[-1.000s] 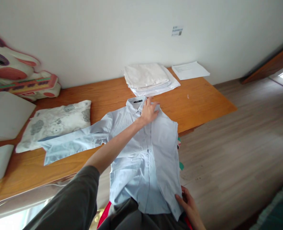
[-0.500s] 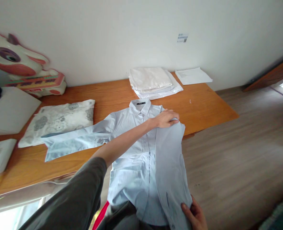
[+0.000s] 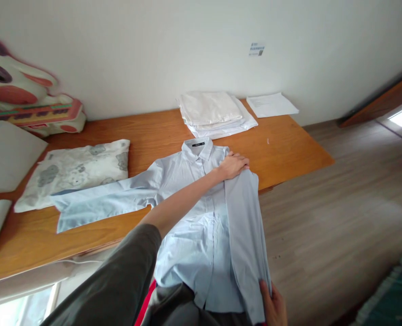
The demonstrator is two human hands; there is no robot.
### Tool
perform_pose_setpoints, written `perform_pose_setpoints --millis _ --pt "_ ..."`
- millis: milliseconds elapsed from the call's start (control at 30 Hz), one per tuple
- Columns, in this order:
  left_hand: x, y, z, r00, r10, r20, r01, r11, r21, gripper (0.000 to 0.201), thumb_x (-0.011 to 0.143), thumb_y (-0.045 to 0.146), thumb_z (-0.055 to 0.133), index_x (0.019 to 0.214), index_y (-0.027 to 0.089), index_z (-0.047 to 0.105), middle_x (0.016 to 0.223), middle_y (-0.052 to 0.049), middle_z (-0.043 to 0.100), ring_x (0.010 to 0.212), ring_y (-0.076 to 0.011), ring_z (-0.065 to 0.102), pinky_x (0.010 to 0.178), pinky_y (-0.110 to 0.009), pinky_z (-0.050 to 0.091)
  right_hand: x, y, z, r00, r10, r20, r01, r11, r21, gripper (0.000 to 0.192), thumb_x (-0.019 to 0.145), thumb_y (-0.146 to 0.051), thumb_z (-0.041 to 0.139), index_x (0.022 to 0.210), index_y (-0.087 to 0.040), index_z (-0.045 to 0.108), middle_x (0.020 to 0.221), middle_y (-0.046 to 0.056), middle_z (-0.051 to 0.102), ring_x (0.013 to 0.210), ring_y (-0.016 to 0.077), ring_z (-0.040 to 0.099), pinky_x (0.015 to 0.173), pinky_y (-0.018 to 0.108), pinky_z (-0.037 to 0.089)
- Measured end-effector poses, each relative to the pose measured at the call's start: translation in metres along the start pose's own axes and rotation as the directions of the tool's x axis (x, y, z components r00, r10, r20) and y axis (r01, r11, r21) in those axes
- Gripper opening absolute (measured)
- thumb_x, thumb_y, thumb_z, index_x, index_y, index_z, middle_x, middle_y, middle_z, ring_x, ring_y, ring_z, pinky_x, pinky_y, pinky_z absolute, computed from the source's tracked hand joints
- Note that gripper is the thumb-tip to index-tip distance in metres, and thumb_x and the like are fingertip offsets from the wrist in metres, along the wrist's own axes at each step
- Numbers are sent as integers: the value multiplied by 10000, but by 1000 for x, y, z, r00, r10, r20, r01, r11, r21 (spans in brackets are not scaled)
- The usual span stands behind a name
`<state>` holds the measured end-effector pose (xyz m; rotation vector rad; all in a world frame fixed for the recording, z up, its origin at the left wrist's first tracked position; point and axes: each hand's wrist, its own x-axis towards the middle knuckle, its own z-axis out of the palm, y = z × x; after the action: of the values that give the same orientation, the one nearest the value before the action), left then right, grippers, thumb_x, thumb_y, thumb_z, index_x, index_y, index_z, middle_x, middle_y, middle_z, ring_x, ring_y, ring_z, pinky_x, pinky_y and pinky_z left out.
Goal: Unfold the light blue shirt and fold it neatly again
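A light blue button-up shirt [image 3: 187,226] lies front up, with its collar toward the wall and its lower part hanging over the table's near edge onto my lap. One sleeve stretches left across the table; the other is folded down along the right side of the body. My left hand [image 3: 234,165] reaches across the shirt, fingers curled over the shoulder at the top of the folded sleeve. Lower down, my right hand [image 3: 273,305] grips the outer edge of that sleeve near its cuff end, thumb on top and the other fingers mostly hidden beneath.
On the wooden table [image 3: 146,129] lie a folded patterned cloth [image 3: 78,165], a stack of folded white cloth [image 3: 212,111] and a paper sheet [image 3: 272,105]. A cow-shaped toy keyboard [image 3: 41,113] and a white box [image 3: 10,154] stand left. Wood floor [image 3: 323,217] runs along the right.
My right hand has shifted slightly down and left, drawing the folded sleeve straighter. My left hand stays at the shoulder, its fingers closer together. The view has moved slightly.
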<state>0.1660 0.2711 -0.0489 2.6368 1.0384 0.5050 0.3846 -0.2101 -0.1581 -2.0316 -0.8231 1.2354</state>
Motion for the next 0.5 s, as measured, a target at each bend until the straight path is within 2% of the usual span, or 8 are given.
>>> perform_pose_setpoints --millis 67,133,200,267,333,400,467,500 --pt "-1 11 -7 1000 -7 -24 7 1000 13 263 1094 310 525 1147 180 747 1182 -167 775 1201 -356 624 1126 -553 331 11 7 1 998 -2 63 3 1000 -26 816 790 -983 611 814 -184 778 870 118 793 962 387 753 882 455 631" --pt "-14 29 -19 994 -5 -111 0 999 -45 214 1074 281 564 1177 210 738 1268 -145 757 1300 -346 595 1233 -585 272 21 12 3 997 -41 64 45 998 -53 791 838 -945 601 944 -183 786 980 126 802 1057 383 742 945 456 615" --pt "-44 55 -30 967 -48 -249 -4 978 -207 217 1093 300 552 1231 246 711 1344 -105 736 1358 -298 586 1298 -552 257 28 10 3 996 -92 -17 90 994 -60 777 886 -883 612 1203 -187 751 1227 148 781 1191 378 709 970 456 607" --pt "-92 86 -36 902 -213 -375 30 899 -438 237 1128 351 506 1237 249 691 1302 -91 748 1286 -247 639 1240 -468 392 35 -2 4 979 -168 -116 158 984 -88 738 959 -805 585 1373 -200 669 1422 168 699 1268 373 669 998 477 590" --pt "-155 115 -36 765 -478 -432 129 770 -625 230 1130 387 513 1152 241 689 1155 -87 761 1141 -230 688 1079 -412 519 42 -25 8 934 -319 -158 300 945 -131 593 1048 -683 537 1381 -206 652 1454 169 664 1288 358 645 1093 522 532" --pt "-225 136 -33 538 -723 -434 258 631 -732 219 1112 407 554 1067 236 684 1011 -61 735 968 -216 688 907 -364 556 48 -56 20 858 -503 -106 486 861 -147 418 1103 -542 514 1299 -218 692 1387 151 692 1287 333 642 1175 543 463" --pt "-297 143 -37 345 -839 -421 375 534 -757 223 1080 417 612 987 226 680 889 -25 682 840 -193 641 796 -318 525 51 -91 39 761 -649 24 648 756 -88 297 1125 -410 506 1234 -245 728 1329 124 721 1269 303 660 1157 509 485" --pt "-331 139 -43 278 -856 -435 410 515 -753 265 1078 421 610 916 218 658 831 -11 646 796 -182 611 770 -305 505 52 -108 51 703 -704 101 710 704 -38 268 1126 -351 504 1221 -263 739 1316 111 729 1257 289 670 1123 483 513"
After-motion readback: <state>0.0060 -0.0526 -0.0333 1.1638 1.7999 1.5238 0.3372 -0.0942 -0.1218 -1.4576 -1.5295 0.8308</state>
